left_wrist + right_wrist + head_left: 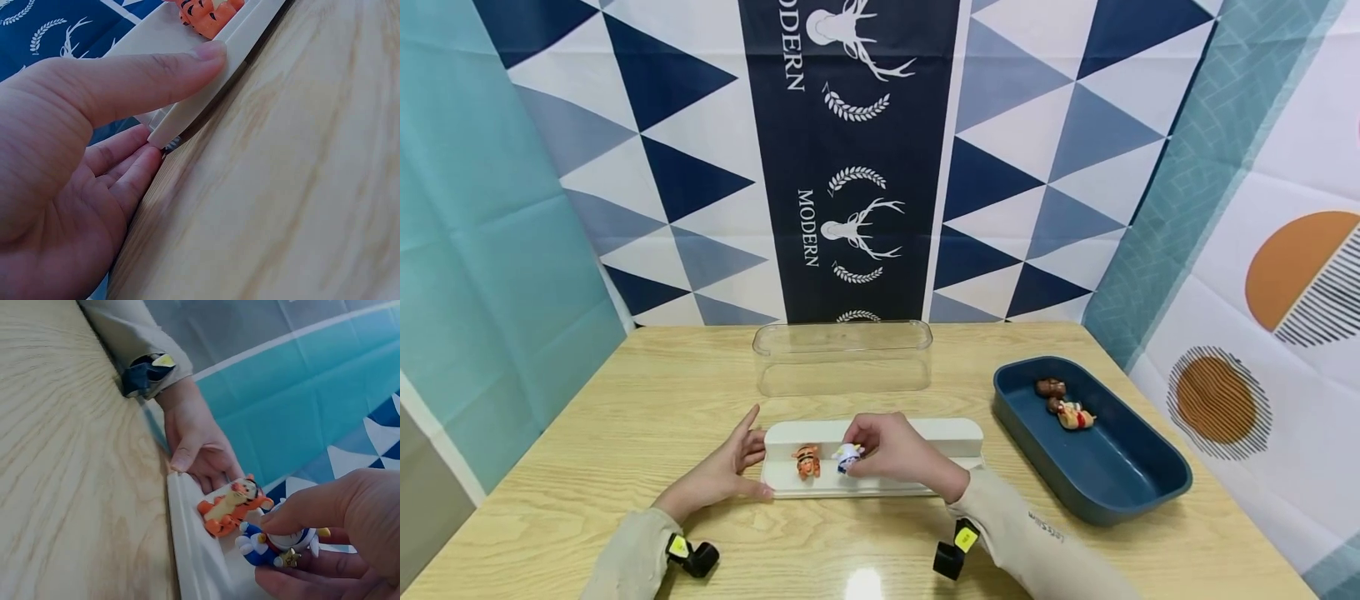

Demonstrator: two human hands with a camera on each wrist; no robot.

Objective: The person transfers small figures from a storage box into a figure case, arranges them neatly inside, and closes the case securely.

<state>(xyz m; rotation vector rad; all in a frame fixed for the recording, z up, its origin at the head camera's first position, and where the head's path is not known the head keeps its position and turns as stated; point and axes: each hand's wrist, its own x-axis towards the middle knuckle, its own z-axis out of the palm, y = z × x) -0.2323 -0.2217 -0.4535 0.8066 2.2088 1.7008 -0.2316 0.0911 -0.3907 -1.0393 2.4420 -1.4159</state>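
A long white display base (951,430) with a raised back step lies on the table. An orange striped tiger figurine (807,462) sits on its left part, seen belly-up side in the right wrist view. My left hand (722,473) holds the base's left end, thumb (187,65) on the front edge and fingertips at the corner. My right hand (898,450) pinches a small white-and-blue figurine (265,547) with a gold star, just right of the tiger. Whether this figurine touches the base cannot be told; my fingers partly cover it.
Behind the base stands a clear plastic cover (842,375). To the right is a dark blue bin (1112,471) holding a yellow-and-red figurine (1077,416) and brown figurine parts (1050,388). Patterned cloths hang around the wooden table (790,550).
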